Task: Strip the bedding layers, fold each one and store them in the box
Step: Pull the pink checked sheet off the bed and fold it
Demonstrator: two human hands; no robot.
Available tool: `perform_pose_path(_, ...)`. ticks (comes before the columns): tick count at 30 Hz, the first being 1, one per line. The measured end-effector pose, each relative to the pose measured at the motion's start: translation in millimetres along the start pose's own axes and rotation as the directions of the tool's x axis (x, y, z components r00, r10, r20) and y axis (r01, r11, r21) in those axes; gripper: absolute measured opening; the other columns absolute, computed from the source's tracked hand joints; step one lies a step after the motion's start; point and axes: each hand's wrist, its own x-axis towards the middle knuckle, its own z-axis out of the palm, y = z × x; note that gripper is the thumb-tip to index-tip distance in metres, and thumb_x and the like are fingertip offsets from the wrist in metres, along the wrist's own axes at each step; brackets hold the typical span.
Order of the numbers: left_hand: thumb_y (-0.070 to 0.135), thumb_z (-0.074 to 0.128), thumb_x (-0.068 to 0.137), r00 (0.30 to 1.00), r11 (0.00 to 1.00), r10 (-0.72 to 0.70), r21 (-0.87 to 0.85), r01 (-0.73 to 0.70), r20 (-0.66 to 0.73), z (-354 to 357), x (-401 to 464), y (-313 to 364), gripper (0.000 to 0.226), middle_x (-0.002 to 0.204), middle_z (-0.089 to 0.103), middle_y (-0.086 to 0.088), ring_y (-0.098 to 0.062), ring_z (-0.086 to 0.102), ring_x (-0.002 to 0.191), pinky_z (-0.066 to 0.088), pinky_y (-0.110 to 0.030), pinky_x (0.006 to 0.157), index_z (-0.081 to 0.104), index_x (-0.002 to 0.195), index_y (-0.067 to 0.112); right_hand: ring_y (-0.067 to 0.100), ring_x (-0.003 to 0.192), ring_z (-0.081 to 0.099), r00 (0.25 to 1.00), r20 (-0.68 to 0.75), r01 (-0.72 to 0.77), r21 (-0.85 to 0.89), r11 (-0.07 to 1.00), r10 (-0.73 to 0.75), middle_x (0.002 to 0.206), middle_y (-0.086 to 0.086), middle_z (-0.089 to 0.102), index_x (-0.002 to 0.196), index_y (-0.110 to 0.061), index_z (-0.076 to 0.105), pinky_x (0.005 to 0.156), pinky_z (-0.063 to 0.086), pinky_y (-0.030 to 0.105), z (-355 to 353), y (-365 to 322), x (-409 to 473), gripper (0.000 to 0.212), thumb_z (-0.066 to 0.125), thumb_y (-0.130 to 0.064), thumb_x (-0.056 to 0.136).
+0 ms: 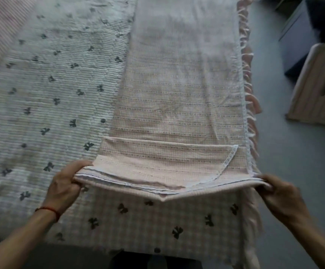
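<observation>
Left hand [65, 184]: grip clamped on the near left corner of the folded pink checked sheet [177, 105].
Right hand [280, 193]: grip pinching the sheet's near right corner.
Sheet: long strip lying along the bed's right side, over the bow-print quilt [47, 90].
Box [316, 84]: pale fabric, on the floor right of the bed; contents not visible.

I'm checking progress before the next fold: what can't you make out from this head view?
- Box, head view: cut off by the right edge; the inside is not visible.
- Pink checked sheet: far end runs off the top edge, blurred.
- Layer count at the folded end: edges too fine between left hand and right hand.
- Bow-print quilt: left part cut off.
</observation>
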Motion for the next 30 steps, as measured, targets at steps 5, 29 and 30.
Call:
perform_pose_path(5, 0.014, 0.066, 0.096, 0.979, 0.983, -0.043, -0.182, 0.006, -0.2, -33, 92, 67, 0.01, 0.086, 0.065, 0.003, -0.008, 0.058, 0.081, 0.038, 0.001, 0.061, 0.063, 0.099, 0.023, 0.008, 0.072, 0.062, 0.973, -0.139, -0.098, 0.469, 0.878, 0.183, 0.08, -0.015, 0.073, 0.088, -0.028, 0.075, 0.06, 0.049, 0.022, -43, -14, 101, 0.007, 0.08, -0.024, 0.084)
perform_pose_path(29, 0.065, 0.031, 0.097, 0.857, 0.881, -0.424, 0.083, 0.465, -0.294, 109, 266, 7, 0.05, 0.081, 0.063, -0.019, -0.04, 0.062, 0.081, 0.049, -0.046, 0.071, 0.04, 0.083, 0.017, 0.028, 0.091, 0.071, 0.888, 0.043, -0.445, 0.342, 0.828, 0.459, 0.093, -0.003, 0.077, 0.108, -0.042, 0.07, 0.087, 0.056, 0.049, 87, 65, 254, 0.041, 0.067, -0.067, 0.076)
perform_pose_path(30, 0.062, 0.029, 0.098, 0.863, 0.899, -0.378, 0.088, 0.428, -0.335, 109, 265, 5, 0.048, 0.078, 0.062, -0.02, -0.041, 0.061, 0.077, 0.048, -0.045, 0.067, 0.039, 0.082, 0.018, 0.03, 0.091, 0.071, 0.876, 0.022, -0.457, 0.357, 0.814, 0.482, 0.091, 0.0, 0.077, 0.112, -0.037, 0.07, 0.086, 0.057, 0.05, 85, 64, 252, 0.046, 0.068, -0.067, 0.076)
